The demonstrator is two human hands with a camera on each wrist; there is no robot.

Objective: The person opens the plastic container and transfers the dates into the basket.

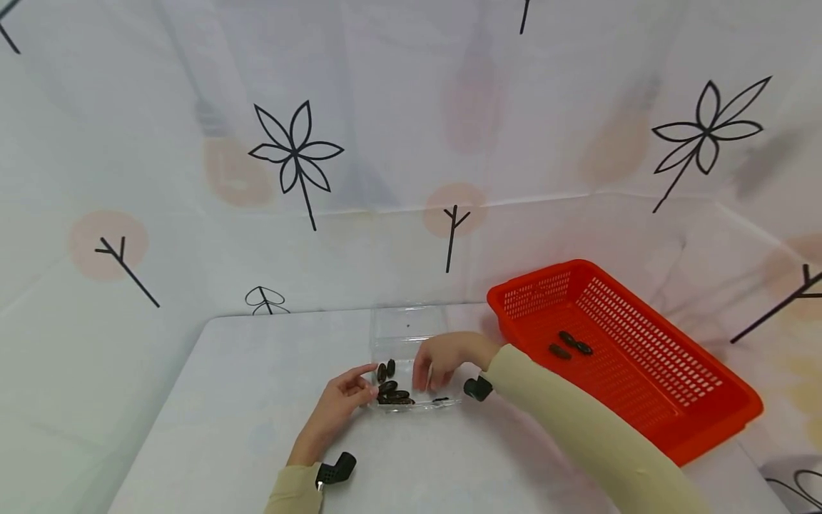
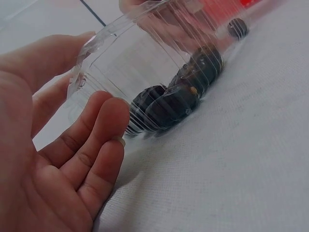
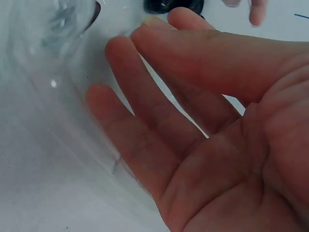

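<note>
A clear plastic box [image 1: 411,348] lies with its lid folded back on the table. Several dark, glossy oval fruits that look like dates [image 1: 388,386] lie along its left side and front, also seen through the ridged wall in the left wrist view. My left hand [image 1: 339,403] holds the box at its left side, one finger at the rim and others against the wall. My right hand [image 1: 443,359] reaches down into the box's right half. Its fingers are mostly straight and slightly spread, with nothing showing between them. One small dark piece [image 1: 440,399] lies near the front right corner.
A red slotted basket [image 1: 642,414] stands on the right of the table, behind the right forearm. Inside lie a few dark dates [image 1: 561,351]. Behind the table [image 1: 257,400] hangs a white patterned cloth [image 1: 385,107]. Black cables [image 1: 799,485] show at the lower right.
</note>
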